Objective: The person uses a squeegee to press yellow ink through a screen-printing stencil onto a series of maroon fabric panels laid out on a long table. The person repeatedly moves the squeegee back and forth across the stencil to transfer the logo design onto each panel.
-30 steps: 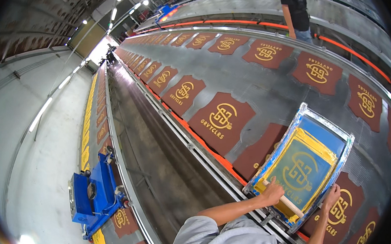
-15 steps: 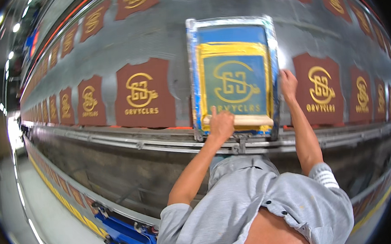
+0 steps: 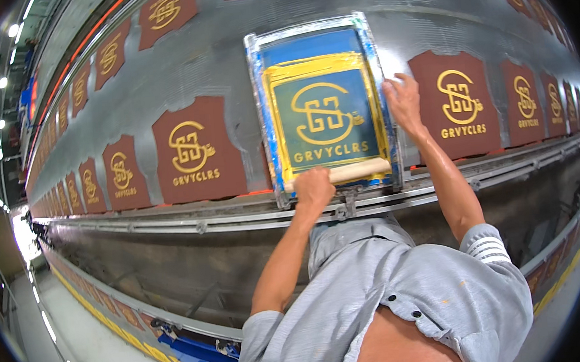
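A screen-printing frame (image 3: 303, 28) with silvery taped edges lies over the long grey table in front of me. Yellow ink rings its blue-green mesh (image 3: 294, 100), which carries a yellow emblem with lettering. My left hand (image 3: 314, 187) is closed round the left end of a pale squeegee (image 3: 363, 171), which lies across the near end of the mesh. Beside the frame's right rail is my right hand (image 3: 403, 102), its fingers loosely apart and holding nothing. Whether its thumb touches the rail is not clear.
Maroon garment pieces (image 3: 456, 105) with yellow prints lie in rows on the grey table (image 3: 242, 70), left and right of the frame. A metal rail (image 3: 239, 219) runs along the near table edge. Blue equipment (image 3: 208, 361) stands at lower left.
The frame appears shifted left and slightly tilted as the view moved. My right hand's fingers have loosened from the frame's right rail. My left hand stays on the squeegee at the near end.
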